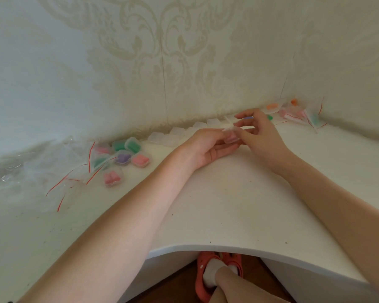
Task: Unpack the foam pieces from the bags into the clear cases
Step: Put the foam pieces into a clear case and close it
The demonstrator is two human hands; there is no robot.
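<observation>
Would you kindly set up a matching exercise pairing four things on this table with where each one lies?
Things:
1. purple filled case
2. empty clear cases
3. orange foam pieces
4. empty bags

Places:
A. far right, near the corner of the walls
B. far left edge of the table
C. in a row along the back wall, centre
D. in the cluster of coloured cases, left of the hands

Pairs: 1-D, 2-C, 3-A, 4-B
</observation>
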